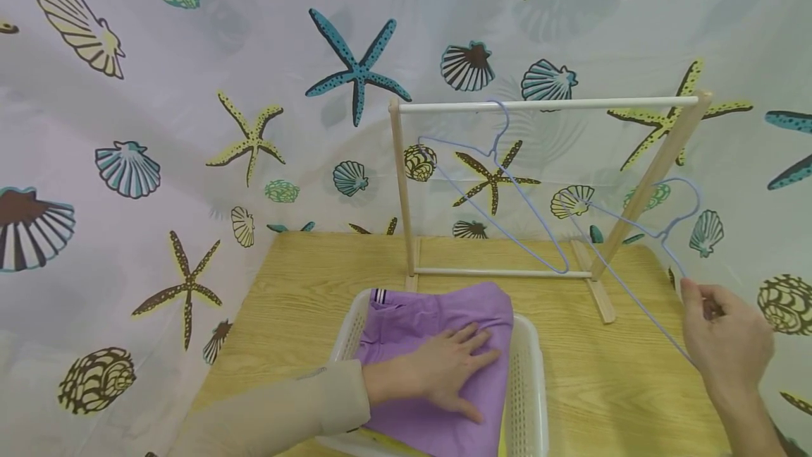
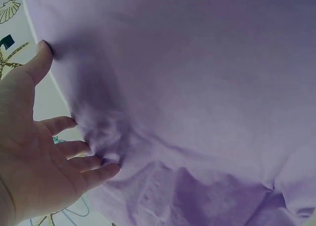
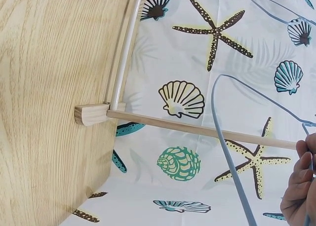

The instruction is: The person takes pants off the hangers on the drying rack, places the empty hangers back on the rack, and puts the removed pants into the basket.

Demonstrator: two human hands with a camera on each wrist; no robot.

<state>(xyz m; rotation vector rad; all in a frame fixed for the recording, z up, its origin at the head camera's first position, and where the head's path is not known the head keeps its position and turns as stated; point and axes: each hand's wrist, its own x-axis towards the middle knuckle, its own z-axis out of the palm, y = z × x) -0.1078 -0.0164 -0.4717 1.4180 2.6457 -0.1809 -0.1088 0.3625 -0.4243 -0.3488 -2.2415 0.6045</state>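
Folded purple cloth (image 1: pixel 406 316), with a striped tab at its far left corner, lies on top of a white plastic basket (image 1: pixel 535 372). My left hand (image 1: pixel 450 372) rests on it, fingers spread; the left wrist view shows its fingertips touching the purple fabric (image 2: pixel 207 88). Out to the right, my right hand (image 1: pixel 729 337) pinches a blue wire hanger (image 1: pixel 634 295) by its shoulder, the hook upward. In the right wrist view the fingers (image 3: pixel 301 176) close on the wire at the right edge. Another blue hanger (image 1: pixel 533 206) hangs from the rack's top bar.
A wooden rack (image 1: pixel 653 168) with a white top rail (image 1: pixel 571 102) stands at the back of the wood-grain table (image 1: pixel 304 281). Behind and beside it hangs a curtain (image 1: pixel 266 34) printed with shells and starfish. Something yellow (image 1: pixel 387 441) shows beneath the purple cloth in the basket.
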